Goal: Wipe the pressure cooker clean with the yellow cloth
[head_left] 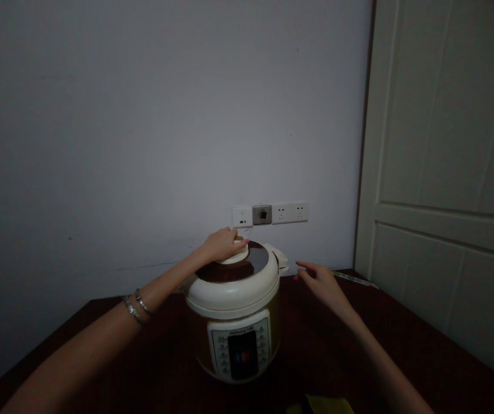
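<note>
An electric pressure cooker (233, 307) with a white rim and a dark front panel stands upright on a dark red table (143, 368). Its round lid (255, 265) sits on top, brown in the middle. My left hand (223, 244) is closed around the pale lid handle (234, 256), the fingers partly hidden behind it. To the right of the cooker, my right hand (319, 282) hovers with fingers apart and holds nothing. Its fingertips point at the white side lug (279, 259) of the lid, a small gap away. Two bracelets (137, 307) circle my left wrist.
Behind the cooker, a row of wall sockets and switches (290, 213) is fixed on the pale wall (164, 115). A thin patterned strip (354, 279) lies at the table's back right. A panelled door (449, 172) stands at right. Something yellowish-green (328, 404) shows at the front edge.
</note>
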Demonstrator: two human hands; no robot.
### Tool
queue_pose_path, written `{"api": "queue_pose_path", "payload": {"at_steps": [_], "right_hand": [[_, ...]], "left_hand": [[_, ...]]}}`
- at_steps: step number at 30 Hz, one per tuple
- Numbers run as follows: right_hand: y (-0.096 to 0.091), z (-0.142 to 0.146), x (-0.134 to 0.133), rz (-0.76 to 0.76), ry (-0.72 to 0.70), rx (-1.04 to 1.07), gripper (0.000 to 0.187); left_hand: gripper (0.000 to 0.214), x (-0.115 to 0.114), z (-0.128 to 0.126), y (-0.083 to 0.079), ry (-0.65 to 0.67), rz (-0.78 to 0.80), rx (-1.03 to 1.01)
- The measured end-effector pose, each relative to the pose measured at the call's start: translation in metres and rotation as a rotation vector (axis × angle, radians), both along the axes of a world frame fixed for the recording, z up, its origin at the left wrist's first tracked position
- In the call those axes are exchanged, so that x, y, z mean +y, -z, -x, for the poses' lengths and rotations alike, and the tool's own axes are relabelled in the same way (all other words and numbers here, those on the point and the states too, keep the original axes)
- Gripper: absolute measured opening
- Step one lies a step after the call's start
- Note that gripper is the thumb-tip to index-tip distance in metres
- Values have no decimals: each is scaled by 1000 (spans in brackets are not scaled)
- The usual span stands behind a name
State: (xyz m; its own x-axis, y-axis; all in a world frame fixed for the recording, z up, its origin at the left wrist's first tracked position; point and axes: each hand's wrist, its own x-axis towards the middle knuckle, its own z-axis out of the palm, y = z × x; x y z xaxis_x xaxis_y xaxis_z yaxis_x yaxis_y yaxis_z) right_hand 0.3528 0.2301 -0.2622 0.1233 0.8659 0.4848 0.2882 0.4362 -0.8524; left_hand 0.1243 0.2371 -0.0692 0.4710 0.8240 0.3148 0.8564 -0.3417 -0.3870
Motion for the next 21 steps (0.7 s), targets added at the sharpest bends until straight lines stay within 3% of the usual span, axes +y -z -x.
{"api": "queue_pose_path", "payload": {"at_steps": [9,15,21], "right_hand": [[5,-4,1,-2,41,-93,51],[5,-6,0,-2,60,-108,48],[5,-7,0,20,78,-129,47]], "left_hand": [[68,-6,-9,5,-114,-56,-77],[70,-13,-18,6,-237,-85,-24],[69,-14,-21,6,-273,-100,-9]]}}
